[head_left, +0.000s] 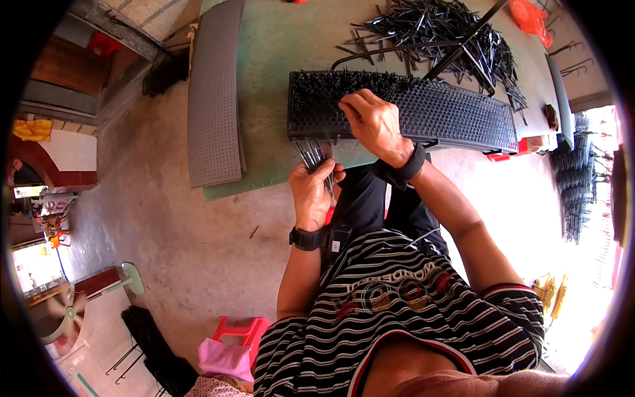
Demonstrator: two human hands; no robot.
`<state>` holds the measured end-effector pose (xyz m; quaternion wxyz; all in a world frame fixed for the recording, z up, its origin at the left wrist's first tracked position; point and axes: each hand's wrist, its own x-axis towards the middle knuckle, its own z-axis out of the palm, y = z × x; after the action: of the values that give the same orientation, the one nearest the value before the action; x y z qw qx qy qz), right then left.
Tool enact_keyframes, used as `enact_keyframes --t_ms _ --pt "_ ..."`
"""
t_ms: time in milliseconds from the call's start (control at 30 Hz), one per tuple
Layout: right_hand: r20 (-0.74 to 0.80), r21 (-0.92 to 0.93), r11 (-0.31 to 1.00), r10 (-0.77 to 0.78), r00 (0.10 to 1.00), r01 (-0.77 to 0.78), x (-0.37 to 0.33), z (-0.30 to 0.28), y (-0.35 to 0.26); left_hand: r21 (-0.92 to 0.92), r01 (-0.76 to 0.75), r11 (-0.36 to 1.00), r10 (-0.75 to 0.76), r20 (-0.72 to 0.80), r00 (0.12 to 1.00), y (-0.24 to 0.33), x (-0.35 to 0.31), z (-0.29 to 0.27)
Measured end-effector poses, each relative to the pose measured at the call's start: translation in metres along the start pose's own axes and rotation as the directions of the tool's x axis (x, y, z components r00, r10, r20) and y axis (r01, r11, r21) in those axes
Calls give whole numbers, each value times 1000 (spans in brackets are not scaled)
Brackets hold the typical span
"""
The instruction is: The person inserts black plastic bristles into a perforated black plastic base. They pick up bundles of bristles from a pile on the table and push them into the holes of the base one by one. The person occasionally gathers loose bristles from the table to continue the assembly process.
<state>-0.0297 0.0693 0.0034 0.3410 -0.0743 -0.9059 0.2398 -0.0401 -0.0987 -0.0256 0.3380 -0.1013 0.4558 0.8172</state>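
Observation:
In front of me on the green table (264, 79) lies a long black panel (456, 114) full of round holes. Thin black strips (319, 89) stand up thickly from its left part and along its far edge; bare holes show on the right. My left hand (309, 188), just below the panel's near left edge, is closed around a bundle of thin dark strips (309, 151) pointing up and away. Over the panel's left middle, my right hand (375, 122) is closed in a pinch. Whatever its fingertips hold is hidden or too small to make out.
A large heap of loose black strips (450, 40) lies beyond the panel, beside a black metal frame (463, 46). Grey perforated boards (215, 99) rest along the table's left side. A red plastic stool (248, 334) with pink cloth stands at lower left.

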Motion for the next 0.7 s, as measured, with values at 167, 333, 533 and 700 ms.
enact_keyframes --t_ms 167,333,533,700 --pt "397 298 894 202 895 -334 -14 -8 0 23 19 1000 -21 66 998 -6 0 8" --pt "429 425 600 526 734 -678 -5 -24 0 138 -41 990 22 134 991 -18 0 5" --pt "-58 552 748 477 877 -370 1 -19 0 129 -74 989 60 107 992 -20 2 3" --pt "-116 354 914 256 960 -201 -7 -11 5 97 -46 994 37 97 995 -11 -1 3"
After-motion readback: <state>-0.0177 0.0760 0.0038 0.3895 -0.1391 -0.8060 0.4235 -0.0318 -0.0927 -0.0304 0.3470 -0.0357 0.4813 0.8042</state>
